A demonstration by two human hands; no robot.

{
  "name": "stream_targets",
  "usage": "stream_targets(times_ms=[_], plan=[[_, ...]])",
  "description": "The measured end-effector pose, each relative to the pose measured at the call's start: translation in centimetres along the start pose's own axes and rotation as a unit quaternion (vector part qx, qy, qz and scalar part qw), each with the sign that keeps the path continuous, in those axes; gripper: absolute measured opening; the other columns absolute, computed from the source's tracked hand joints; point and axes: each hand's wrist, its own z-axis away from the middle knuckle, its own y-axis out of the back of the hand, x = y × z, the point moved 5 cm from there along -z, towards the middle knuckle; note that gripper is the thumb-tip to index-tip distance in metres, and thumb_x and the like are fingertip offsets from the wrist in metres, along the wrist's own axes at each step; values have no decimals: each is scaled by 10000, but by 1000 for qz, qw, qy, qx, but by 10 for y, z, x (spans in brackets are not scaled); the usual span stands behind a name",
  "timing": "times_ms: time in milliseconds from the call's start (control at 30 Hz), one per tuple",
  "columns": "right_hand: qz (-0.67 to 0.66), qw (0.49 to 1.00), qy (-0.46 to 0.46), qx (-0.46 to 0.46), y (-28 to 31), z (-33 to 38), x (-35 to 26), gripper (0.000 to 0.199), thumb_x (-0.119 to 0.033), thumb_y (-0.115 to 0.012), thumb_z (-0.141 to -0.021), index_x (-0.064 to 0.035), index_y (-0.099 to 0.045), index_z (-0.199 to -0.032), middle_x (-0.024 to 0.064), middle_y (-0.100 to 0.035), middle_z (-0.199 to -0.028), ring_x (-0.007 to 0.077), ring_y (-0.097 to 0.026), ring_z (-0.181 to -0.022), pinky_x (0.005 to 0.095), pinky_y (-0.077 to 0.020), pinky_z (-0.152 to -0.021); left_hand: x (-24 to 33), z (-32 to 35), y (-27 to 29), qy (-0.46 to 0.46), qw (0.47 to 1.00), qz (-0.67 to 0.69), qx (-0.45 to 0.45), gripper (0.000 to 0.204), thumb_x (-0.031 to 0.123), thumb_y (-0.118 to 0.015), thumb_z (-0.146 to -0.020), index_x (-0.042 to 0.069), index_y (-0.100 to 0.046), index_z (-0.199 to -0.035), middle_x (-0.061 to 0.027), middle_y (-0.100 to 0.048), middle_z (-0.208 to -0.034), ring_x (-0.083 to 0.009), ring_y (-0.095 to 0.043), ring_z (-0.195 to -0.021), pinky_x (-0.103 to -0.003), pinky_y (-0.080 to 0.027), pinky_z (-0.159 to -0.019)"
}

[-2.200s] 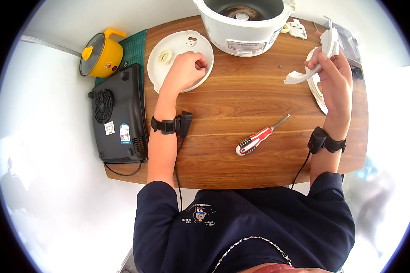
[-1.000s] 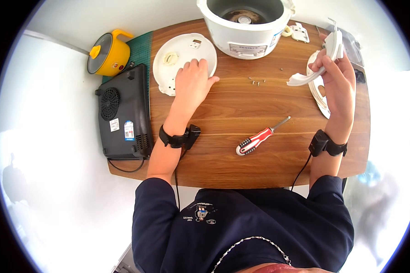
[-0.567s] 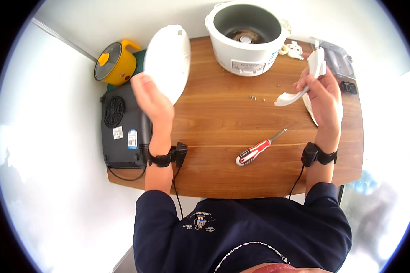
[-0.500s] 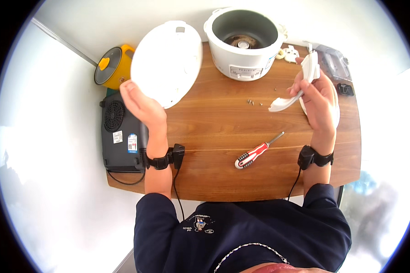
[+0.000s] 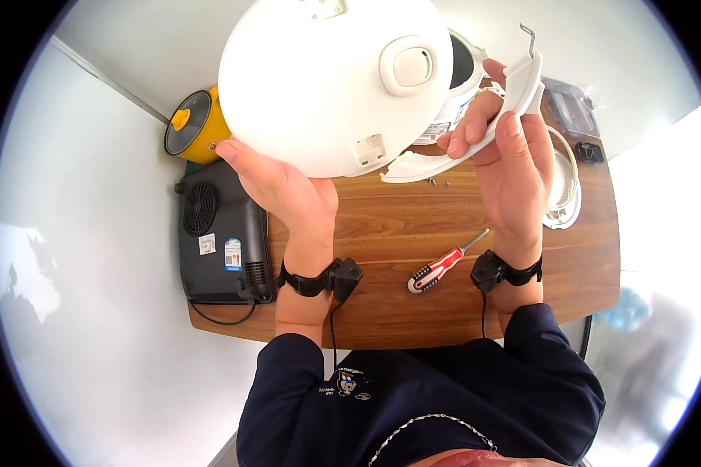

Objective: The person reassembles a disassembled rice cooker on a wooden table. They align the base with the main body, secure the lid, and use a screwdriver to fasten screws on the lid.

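Observation:
Raised over the table is a large round white lid (image 5: 311,101) with a raised oval vent and recessed slots. My left hand (image 5: 284,183) holds it by its lower left edge, its fingers hidden behind it. A curved white plastic strip (image 5: 487,138), with a bent metal piece at its upper end, is gripped by my right hand (image 5: 514,159) between thumb and fingers. The strip's lower left end is close to the lid's lower right edge; whether they touch I cannot tell. Behind both, the white rice cooker body (image 5: 458,105) is mostly hidden.
A red and white screwdriver (image 5: 438,270) and small screws (image 5: 433,181) lie on the wooden table (image 5: 374,311). At left are a dark upturned appliance (image 5: 218,265) and a yellow pot (image 5: 210,128). White ring-shaped parts (image 5: 565,214), a clear plastic piece (image 5: 572,109) and a black part (image 5: 590,152) lie at right.
My left hand has brought the lid right and closer, turning its vented face into view. My right hand has moved left with the curved strip, toward the lid.

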Motion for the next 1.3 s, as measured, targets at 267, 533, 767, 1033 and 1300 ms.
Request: stream_targets(times_ms=[267, 533, 767, 1033, 1300], plan=[[80, 995, 62, -7, 2, 0, -6, 540, -230, -552, -1083, 63, -330, -1479, 96, -626, -978, 187, -676, -857, 378, -591, -832, -18, 9, -3, -5, 998, -38, -39, 732, 704, -456, -1015, 7, -499, -1233, -107, -576, -1257, -189, -577, -1148, -351, -514, -967], [117, 993, 0, 25, 1, 5, 20, 582, -177, -597, -1063, 25, -218, -1455, 109, -628, -1052, 119, -648, -824, 274, -540, -718, -21, 41, -18, -125, 981, -83, -121, 554, 590, -608, -1001, 62, -446, -961, -26, -567, -880, -76, -523, -837, -256, -452, -766], [128, 991, 6, 25, 1, 8, 9, 580, -176, -595, -1061, 36, -215, -1444, 126, -626, -1052, 109, -634, -783, 254, -521, -684, -21, 46, -18, -91, 981, -98, -141, 612, 656, -503, -1023, 47, -461, -1063, -56, -566, -1078, -127, -558, -1029, -326, -504, -894], [187, 981, -40, 37, 7, 6, 7, 533, -152, -594, -1058, 31, -256, -1427, 113, -642, -1002, 99, -603, -731, 238, -500, -661, -23, 49, -16, -144, 974, -105, -138, 616, 654, -627, -958, 68, -438, -967, -15, -543, -933, -76, -520, -876, -259, -462, -794], [167, 984, 22, 57, 15, 0, 12, 544, -159, -582, -1068, 15, -244, -1455, 141, -637, -1092, 108, -608, -784, 254, -512, -703, -37, 57, -25, -118, 964, -97, -218, 644, 622, -717, -913, 37, -490, -1056, -34, -620, -1023, -84, -590, -954, -277, -509, -835]])
